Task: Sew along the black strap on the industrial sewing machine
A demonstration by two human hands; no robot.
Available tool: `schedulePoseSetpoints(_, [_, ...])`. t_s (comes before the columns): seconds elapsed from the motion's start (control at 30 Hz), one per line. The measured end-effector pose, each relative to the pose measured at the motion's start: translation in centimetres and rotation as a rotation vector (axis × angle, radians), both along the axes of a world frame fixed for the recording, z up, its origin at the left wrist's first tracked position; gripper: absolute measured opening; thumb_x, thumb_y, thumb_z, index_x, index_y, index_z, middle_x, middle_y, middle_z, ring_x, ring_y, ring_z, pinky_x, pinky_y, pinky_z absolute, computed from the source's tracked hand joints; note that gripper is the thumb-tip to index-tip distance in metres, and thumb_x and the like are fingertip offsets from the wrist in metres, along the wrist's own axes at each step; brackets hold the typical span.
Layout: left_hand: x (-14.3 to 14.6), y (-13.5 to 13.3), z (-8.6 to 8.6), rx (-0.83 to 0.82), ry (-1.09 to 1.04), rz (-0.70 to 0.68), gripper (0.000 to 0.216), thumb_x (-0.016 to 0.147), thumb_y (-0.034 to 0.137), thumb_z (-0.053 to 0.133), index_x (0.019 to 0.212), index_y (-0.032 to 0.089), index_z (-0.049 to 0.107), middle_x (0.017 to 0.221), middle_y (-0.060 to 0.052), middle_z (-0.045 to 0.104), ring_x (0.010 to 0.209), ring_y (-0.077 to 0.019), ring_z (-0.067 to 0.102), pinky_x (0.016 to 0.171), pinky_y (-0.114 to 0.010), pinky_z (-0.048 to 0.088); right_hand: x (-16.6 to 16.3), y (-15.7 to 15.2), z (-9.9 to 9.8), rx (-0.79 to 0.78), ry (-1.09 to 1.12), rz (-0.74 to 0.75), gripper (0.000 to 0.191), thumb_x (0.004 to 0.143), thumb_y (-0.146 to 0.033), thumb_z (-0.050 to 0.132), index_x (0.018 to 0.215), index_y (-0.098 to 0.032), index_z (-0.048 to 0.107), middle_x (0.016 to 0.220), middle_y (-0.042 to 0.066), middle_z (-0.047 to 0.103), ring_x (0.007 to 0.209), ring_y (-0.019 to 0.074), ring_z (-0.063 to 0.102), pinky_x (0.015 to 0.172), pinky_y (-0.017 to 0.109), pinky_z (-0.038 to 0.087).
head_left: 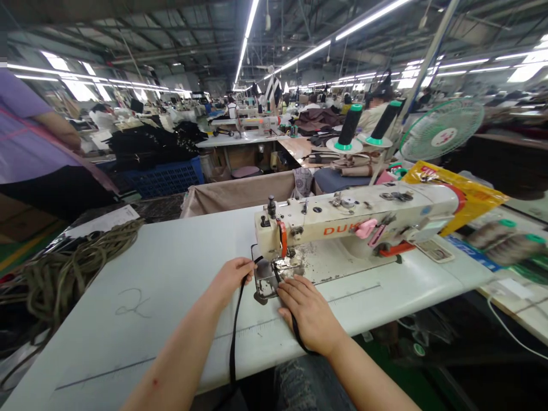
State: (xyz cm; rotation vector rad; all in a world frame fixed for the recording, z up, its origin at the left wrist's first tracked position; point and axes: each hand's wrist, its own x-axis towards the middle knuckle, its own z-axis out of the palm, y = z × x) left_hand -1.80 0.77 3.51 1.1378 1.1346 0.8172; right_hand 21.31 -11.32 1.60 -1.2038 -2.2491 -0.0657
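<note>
A black strap (234, 337) runs up from the table's front edge to my left hand (237, 273). Thumb and fingertips of that hand are pinched on it, just left of the sewing machine's (308, 228) presser foot (287, 262). My right hand (306, 311) lies flat in front of the foot, fingers stretched and close together, over another length of black strap (296, 331). That length comes out beneath the palm and hangs over the table's edge. The needle area is partly hidden by the machine head and my fingers.
Olive cord (85, 262) lies heaped on the left of the white table (171, 274). Two black thread cones (349, 128) and a green fan (443, 131) stand behind the machine. A person in purple (38, 131) stands at left near a blue crate (160, 178).
</note>
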Motion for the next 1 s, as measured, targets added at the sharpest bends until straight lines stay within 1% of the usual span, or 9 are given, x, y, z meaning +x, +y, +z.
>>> schedulePoseSetpoints(0.13, [-0.8,-0.6,0.4,-0.04,-0.078,0.033,0.047,0.067,0.054,0.09,0.083,0.014,0.072,0.069,-0.001,0.062,0.061,-0.013,0.052,0.06,-0.028,0.04,0.0,0.1,0.1,-0.01,-0.007,0.002,0.037,0.111,-0.035,0.06,0.142,-0.017,0.07,0.143,0.012,0.073,0.136,0.0279,0.066,0.128,0.054,0.047])
schedulePoseSetpoints(0.27, [-1.8,-1.3,1.1,-0.071,-0.114,0.07,0.049,0.064,0.052,0.094,0.082,0.013,0.071,0.068,-0.001,0.061,0.062,-0.0118,0.052,0.059,-0.026,0.04,0.0,0.1,0.2,-0.01,-0.006,-0.009,0.036,0.11,-0.033,0.062,0.143,-0.019,0.071,0.141,0.011,0.074,0.136,0.0271,0.067,0.127,0.053,0.047])
schedulePoseSetpoints(0.4, [-3.0,-2.5,1.7,-0.117,-0.146,0.115,0.054,0.062,0.054,0.098,0.085,0.012,0.072,0.071,0.0,0.061,0.063,-0.0098,0.051,0.059,-0.023,0.042,0.0,0.1,0.1,-0.013,-0.005,-0.005,0.036,0.111,-0.034,0.061,0.142,-0.017,0.071,0.142,0.011,0.074,0.135,0.0268,0.067,0.128,0.052,0.046])
schedulePoseSetpoints(0.53, [-4.2,-4.0,2.2,-0.143,-0.173,0.161,0.058,0.06,0.054,0.101,0.087,0.011,0.073,0.072,0.0,0.062,0.063,-0.009,0.052,0.057,-0.021,0.044,0.1,0.0,0.1,-0.002,-0.003,-0.005,0.036,0.111,-0.034,0.062,0.142,-0.019,0.071,0.141,0.011,0.074,0.134,0.0266,0.067,0.128,0.052,0.046])
schedulePoseSetpoints(0.67, [-5.5,-5.3,2.4,-0.175,-0.213,0.205,0.057,0.062,0.052,0.103,0.09,0.011,0.075,0.074,0.0,0.063,0.063,-0.0081,0.052,0.055,-0.018,0.045,0.0,0.1,0.1,0.011,0.004,-0.006,0.035,0.11,-0.033,0.062,0.142,-0.019,0.071,0.14,0.011,0.075,0.133,0.0265,0.068,0.127,0.052,0.047])
schedulePoseSetpoints(0.87, [-7.1,-7.1,2.4,-0.205,-0.262,0.268,0.055,0.062,0.048,0.105,0.09,0.012,0.075,0.075,0.0,0.063,0.061,-0.0065,0.052,0.052,-0.016,0.043,0.0,0.1,0.1,0.009,0.005,-0.009,0.034,0.114,-0.029,0.053,0.14,-0.017,0.072,0.141,0.01,0.074,0.133,0.027,0.068,0.127,0.052,0.047])
schedulePoseSetpoints(1.0, [-8.3,-8.1,2.5,-0.204,-0.289,0.314,0.052,0.062,0.045,0.106,0.089,0.012,0.076,0.076,-0.001,0.063,0.06,-0.0054,0.049,0.051,-0.015,0.04,-0.1,0.1,-0.1,0.016,-0.002,-0.013,0.034,0.114,-0.029,0.053,0.139,-0.016,0.072,0.14,0.01,0.074,0.133,0.0272,0.068,0.127,0.052,0.047])
